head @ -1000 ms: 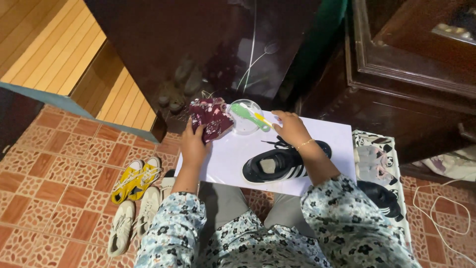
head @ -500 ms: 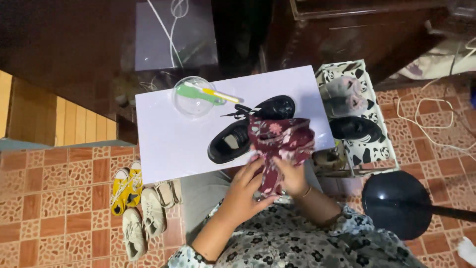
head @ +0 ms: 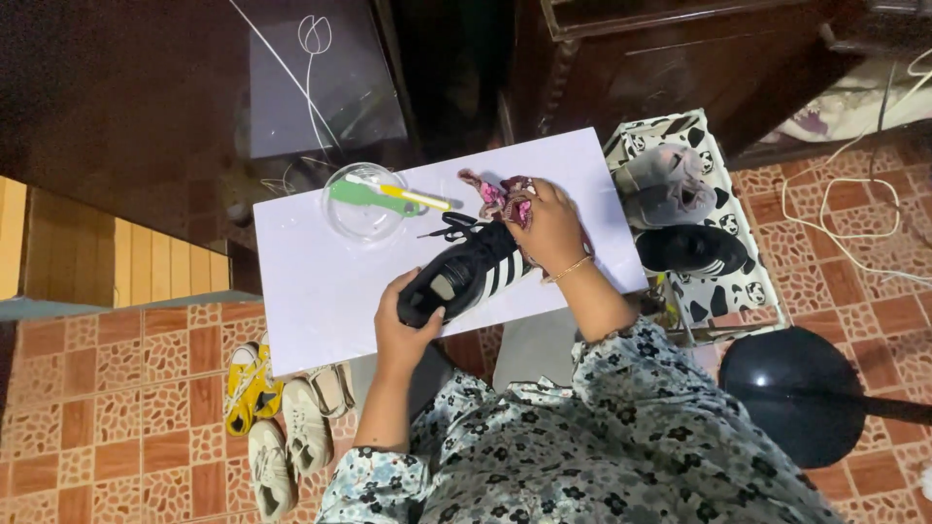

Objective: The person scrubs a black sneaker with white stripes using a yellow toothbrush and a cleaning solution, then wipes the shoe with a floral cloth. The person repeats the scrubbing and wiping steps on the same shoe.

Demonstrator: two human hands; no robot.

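Black shoe (head: 464, 274) on white board (head: 320, 281), long axis slanting from heel near left hand (head: 408, 328) up to toe under right hand (head: 549, 225). Left fingers wrapped round heel. Right fingers closed on patterned cloth (head: 497, 197), pressed at laces. Bowl (head: 364, 202) beyond fingertips.

Matt black shoe (head: 464, 275), crumpled cloth (head: 497, 197), clear glossy bowl (head: 361, 207)

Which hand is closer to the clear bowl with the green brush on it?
The left hand, by a little. It grips the heel of the black sneaker, just below the clear bowl. The right hand presses a dark red cloth farther to the bowl's right.
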